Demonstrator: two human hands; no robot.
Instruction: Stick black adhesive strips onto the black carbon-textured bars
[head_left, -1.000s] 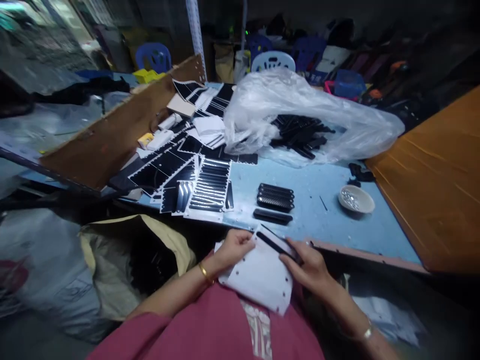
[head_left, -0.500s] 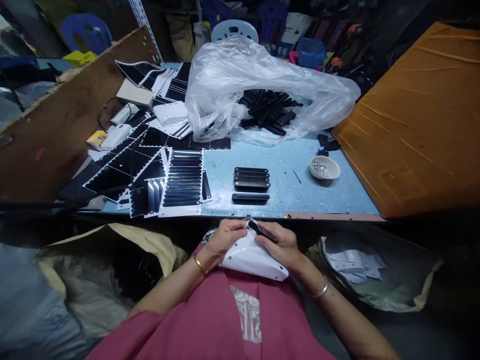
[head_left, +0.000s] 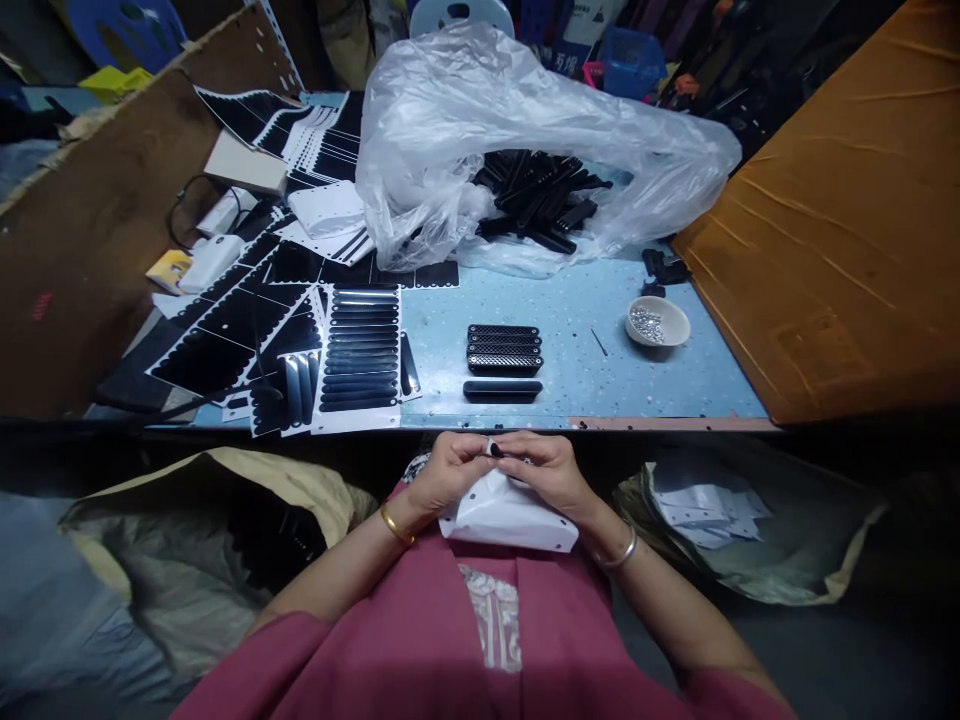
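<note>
In my lap I hold a white backing sheet with small punched holes. My left hand pinches its upper left edge, fingers closed. My right hand grips the sheet's top together with a narrow black strip, only its rounded end showing between my fingertips. Both hands meet just below the table's front edge. On the blue table ahead lie a stack of black mesh pieces and one plain black piece.
Sheets of black strips on white backing cover the table's left. A clear plastic bag holds several black parts. A small bowl of metal bits sits right. An orange board borders the right; open sacks flank my knees.
The view has shifted down and steadied. My hands drew closer together at the sheet's top, and the black strip is now mostly hidden between my fingers.
</note>
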